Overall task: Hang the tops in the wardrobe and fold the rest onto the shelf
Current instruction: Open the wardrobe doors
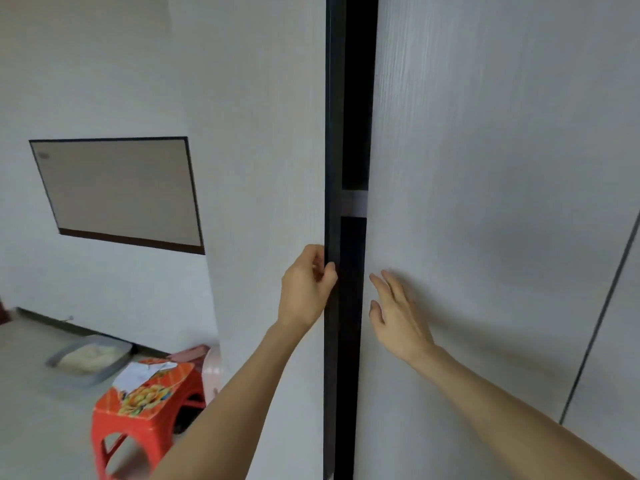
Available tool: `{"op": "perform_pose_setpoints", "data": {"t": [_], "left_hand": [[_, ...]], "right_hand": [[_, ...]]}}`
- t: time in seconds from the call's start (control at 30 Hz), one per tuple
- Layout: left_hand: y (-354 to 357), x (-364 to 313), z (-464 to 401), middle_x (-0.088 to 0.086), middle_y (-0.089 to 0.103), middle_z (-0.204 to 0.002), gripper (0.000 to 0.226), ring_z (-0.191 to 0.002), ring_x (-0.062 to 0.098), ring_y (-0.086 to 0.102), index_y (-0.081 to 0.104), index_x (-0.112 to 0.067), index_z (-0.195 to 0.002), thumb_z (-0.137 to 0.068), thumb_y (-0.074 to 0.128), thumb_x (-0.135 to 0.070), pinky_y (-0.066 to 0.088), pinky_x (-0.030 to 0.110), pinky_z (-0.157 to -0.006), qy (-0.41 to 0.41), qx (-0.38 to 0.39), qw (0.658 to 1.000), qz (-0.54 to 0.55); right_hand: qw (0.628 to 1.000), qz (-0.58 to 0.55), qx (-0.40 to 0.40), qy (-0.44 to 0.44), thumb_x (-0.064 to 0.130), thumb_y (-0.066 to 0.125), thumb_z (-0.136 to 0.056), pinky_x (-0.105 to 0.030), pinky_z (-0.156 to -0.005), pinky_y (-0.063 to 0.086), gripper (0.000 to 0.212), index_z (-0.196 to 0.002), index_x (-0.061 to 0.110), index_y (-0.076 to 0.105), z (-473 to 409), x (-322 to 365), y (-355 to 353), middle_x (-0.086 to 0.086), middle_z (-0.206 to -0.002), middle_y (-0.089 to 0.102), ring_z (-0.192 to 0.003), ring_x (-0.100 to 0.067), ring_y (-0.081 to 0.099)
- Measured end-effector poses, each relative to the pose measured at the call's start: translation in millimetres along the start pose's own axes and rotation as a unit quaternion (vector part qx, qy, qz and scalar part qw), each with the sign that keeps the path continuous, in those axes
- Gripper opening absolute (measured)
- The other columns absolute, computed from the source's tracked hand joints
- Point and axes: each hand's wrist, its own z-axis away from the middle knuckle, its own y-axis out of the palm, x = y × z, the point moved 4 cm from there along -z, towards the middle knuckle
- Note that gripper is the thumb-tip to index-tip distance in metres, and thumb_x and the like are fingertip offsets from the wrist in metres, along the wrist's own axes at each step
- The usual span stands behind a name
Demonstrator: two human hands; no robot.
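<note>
1. The tall pale grey wood-grain wardrobe [485, 168] stands with its two doors slightly apart; the narrow gap between them shows a dark interior crossed by one pale shelf edge [354, 203]. What lies inside cannot be made out, and no tops or other clothes show.
2. One shallow grey plastic tray [104, 374] sits on the floor by the wall, holding a pale, blurred heap.
3. One red plastic stool [138, 427] stands near the left door's foot, with white papers [138, 374] on its printed top.
4. One dark-framed beige board [117, 188] hangs on the wall.
5. The left hand [306, 289] curls round the left door's dark edge [333, 168], gripping it.
6. The right hand [398, 315] lies with straight, spread fingers on the right door beside the gap, holding nothing.
</note>
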Motion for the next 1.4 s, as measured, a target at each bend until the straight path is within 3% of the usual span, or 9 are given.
{"op": "perform_pose_setpoints", "data": {"t": [0.1, 0.23, 0.6, 0.8, 0.9, 1.03, 1.13, 1.27, 1.4], "left_hand": [[-39.1, -3.1, 24.0, -0.002, 0.058, -0.081, 0.008, -0.073, 0.013, 0.058, 0.051, -0.02, -0.094, -0.093, 0.057, -0.015, 0.051, 0.022, -0.067, 0.011, -0.003, 1.0, 0.022], [-102.9, -2.1, 52.2, -0.012, 0.056, -0.081, 0.011, -0.077, 0.004, 0.057, 0.052, -0.02, -0.094, -0.092, 0.057, -0.011, 0.049, 0.012, -0.067, 0.026, -0.012, 0.999, 0.03], [-282.0, 50.3, 98.7, -0.007, 0.061, -0.101, 0.02, -0.086, 0.009, 0.059, 0.057, -0.016, -0.108, -0.094, 0.049, -0.004, 0.048, 0.015, -0.072, -0.054, -0.129, 0.989, -0.041], [-352.6, 93.4, 97.1, 0.009, 0.051, -0.129, 0.05, -0.11, 0.024, 0.056, 0.041, -0.015, -0.141, -0.095, 0.042, 0.002, 0.049, 0.034, -0.095, -0.164, -0.11, 0.978, -0.07], [-372.7, 109.0, 93.9, 0.005, 0.044, -0.137, 0.059, -0.117, 0.022, 0.053, 0.031, -0.023, -0.146, -0.094, 0.04, 0.003, 0.047, 0.029, -0.093, -0.201, -0.089, 0.975, -0.036], [-383.1, 118.3, 88.8, 0.001, 0.038, -0.146, 0.059, -0.128, 0.022, 0.046, 0.028, -0.021, -0.148, -0.095, 0.042, 0.001, 0.042, 0.031, -0.101, -0.211, -0.061, 0.975, -0.043], [-371.8, 111.3, 98.0, 0.001, 0.04, -0.142, 0.053, -0.129, 0.017, 0.04, 0.038, -0.015, -0.143, -0.093, 0.048, -0.002, 0.035, 0.027, -0.107, -0.135, -0.14, 0.968, -0.158], [-327.3, 96.7, 116.7, 0.001, 0.054, -0.118, 0.032, -0.109, 0.018, 0.052, 0.058, -0.011, -0.119, -0.089, 0.048, -0.012, 0.045, 0.03, -0.09, -0.023, -0.194, 0.956, -0.217], [-273.2, 96.3, 107.1, 0.003, 0.061, -0.111, 0.027, -0.102, 0.024, 0.055, 0.063, -0.008, -0.11, -0.086, 0.049, -0.011, 0.047, 0.035, -0.084, 0.019, -0.129, 0.958, -0.256]], "right_hand": [[0.993, -0.101, -0.041, -0.051, 0.018, 0.042, -0.097, -0.019, -0.098, 0.036, 0.045, -0.142, 0.013, 0.037, 24.5, 47.3, 0.8, -0.004, -0.144, 0.042, -0.127, -0.017, 0.046], [0.972, -0.193, -0.037, -0.129, 0.02, 0.041, -0.096, -0.019, -0.089, 0.043, 0.049, -0.144, 0.016, 0.034, 47.9, 126.4, 8.3, -0.002, -0.14, 0.044, -0.115, -0.014, 0.055], [0.926, -0.182, 0.019, -0.331, 0.025, 0.031, -0.095, -0.024, -0.103, 0.032, 0.06, -0.148, 0.027, 0.003, 53.7, 298.2, 57.4, 0.023, -0.15, -0.003, -0.137, 0.004, 0.006], [0.917, -0.139, 0.089, -0.363, 0.015, 0.037, -0.095, -0.024, -0.115, 0.011, 0.064, -0.151, 0.023, 0.006, 27.5, 381.9, 101.6, 0.012, -0.155, -0.007, -0.141, -0.003, -0.009], [0.917, -0.104, 0.12, -0.365, 0.014, 0.036, -0.096, -0.027, -0.118, 0.008, 0.063, -0.151, 0.023, 0.005, 17.2, 406.9, 120.3, 0.006, -0.159, -0.003, -0.146, -0.012, -0.004], [0.915, -0.086, 0.118, -0.376, 0.013, 0.034, -0.097, -0.032, -0.119, 0.007, 0.06, -0.151, 0.023, 0.013, 10.4, 416.2, 127.7, 0.005, -0.159, -0.001, -0.146, -0.014, -0.001], [0.916, -0.115, 0.079, -0.377, 0.01, 0.037, -0.095, -0.031, -0.118, 0.011, 0.052, -0.146, 0.018, 0.034, 9.2, 398.6, 121.6, 0.001, -0.157, 0.02, -0.145, -0.014, 0.014], [0.923, -0.154, -0.014, -0.353, 0.0, 0.053, -0.076, -0.038, -0.096, 0.046, 0.034, -0.107, 0.004, 0.068, 10.1, 352.0, 96.4, -0.011, -0.114, 0.065, -0.111, -0.026, 0.06], [0.945, -0.116, -0.054, -0.302, -0.001, 0.064, -0.065, -0.033, -0.074, 0.055, 0.021, -0.084, 0.004, 0.071, 11.1, 287.7, 77.7, -0.007, -0.088, 0.069, -0.086, -0.024, 0.068]]}}
